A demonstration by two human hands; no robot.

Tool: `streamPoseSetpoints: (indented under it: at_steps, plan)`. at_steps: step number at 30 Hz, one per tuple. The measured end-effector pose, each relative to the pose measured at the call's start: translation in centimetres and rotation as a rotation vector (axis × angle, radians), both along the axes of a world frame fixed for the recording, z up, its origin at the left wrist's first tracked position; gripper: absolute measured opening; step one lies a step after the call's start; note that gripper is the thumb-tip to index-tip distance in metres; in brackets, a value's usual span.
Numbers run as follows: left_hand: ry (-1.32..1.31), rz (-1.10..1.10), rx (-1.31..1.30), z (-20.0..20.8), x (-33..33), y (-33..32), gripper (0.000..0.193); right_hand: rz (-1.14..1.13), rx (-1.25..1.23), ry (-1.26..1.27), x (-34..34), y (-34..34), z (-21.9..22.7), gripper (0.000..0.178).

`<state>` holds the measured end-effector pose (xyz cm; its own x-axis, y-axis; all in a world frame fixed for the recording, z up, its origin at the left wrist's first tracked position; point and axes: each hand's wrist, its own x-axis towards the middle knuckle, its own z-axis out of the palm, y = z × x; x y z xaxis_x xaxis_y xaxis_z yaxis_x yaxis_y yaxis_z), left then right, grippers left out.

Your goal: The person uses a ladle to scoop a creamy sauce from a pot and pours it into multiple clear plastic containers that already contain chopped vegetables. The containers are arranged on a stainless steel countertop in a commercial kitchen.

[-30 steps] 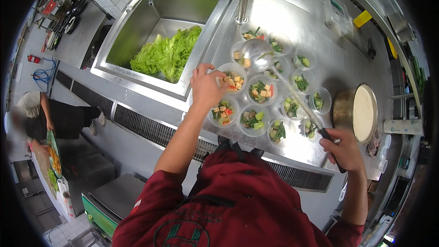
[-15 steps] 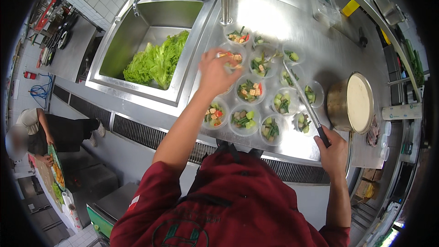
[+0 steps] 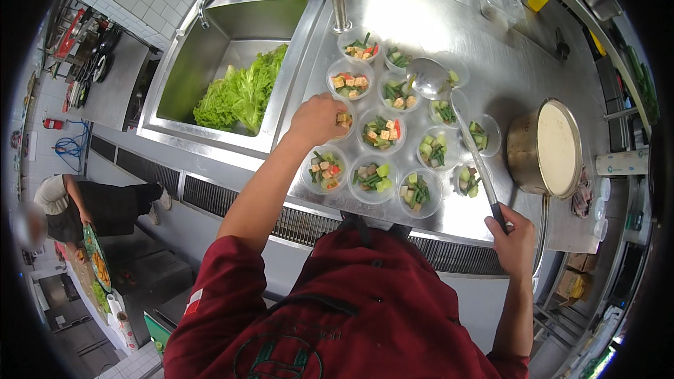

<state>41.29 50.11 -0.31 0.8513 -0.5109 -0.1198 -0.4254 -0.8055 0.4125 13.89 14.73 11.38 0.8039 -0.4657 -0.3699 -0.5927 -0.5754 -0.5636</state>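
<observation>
My right hand [image 3: 514,238] is closed around the black handle of a long metal ladle [image 3: 467,137]. Its round bowl hovers over the far cups, partly covering them. At the left edge of the group, my left hand [image 3: 318,121] closes on the side of a clear plastic cup [image 3: 342,121] with tofu cubes inside; its fingertips are partly hidden. Around it stand several more clear cups of chopped vegetables. The cup with tofu and red pepper [image 3: 351,83] sits just beyond, and another [image 3: 324,170] just nearer me. Cups towards the right, like one near the front edge [image 3: 420,193], show green vegetables.
A large metal pot [image 3: 540,147] of creamy liquid stands to the right of the cups. Leafy lettuce [image 3: 242,91] lies in the sink [image 3: 221,45] at left. A metal post [image 3: 338,0] rises behind the cups. At far left another person [image 3: 91,200] holds a green tray [image 3: 97,256].
My left hand has come down and towards me, from above the far-left cups to the side of one cup. The right hand still holds the ladle, its bowl over the far cups.
</observation>
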Motion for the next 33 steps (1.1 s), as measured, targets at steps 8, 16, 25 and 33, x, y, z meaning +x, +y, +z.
streamPoseSetpoints:
  at_steps: [8, 16, 25, 33]
  plan:
    - [0.007, -0.043, 0.094, -0.5, 0.5, -0.3, 0.03, 0.068, 0.046, -0.068, -0.3, -0.5, -1.0, 0.035]
    - [-0.023, -0.055, 0.044, -0.5, -0.1, -0.9, 0.024, 0.11, 0.076, -0.059, -0.1, -0.5, -1.2, 0.034]
    - [0.064, 0.023, -0.169, 1.0, 0.6, 0.1, 0.028, 0.052, 0.18, -0.069, -0.4, -0.2, -1.3, 0.03]
    - [0.181, 0.082, -0.494, 2.9, 3.2, -8.3, 0.032, -0.037, 0.235, -0.085, 0.3, -0.1, -1.4, 0.026]
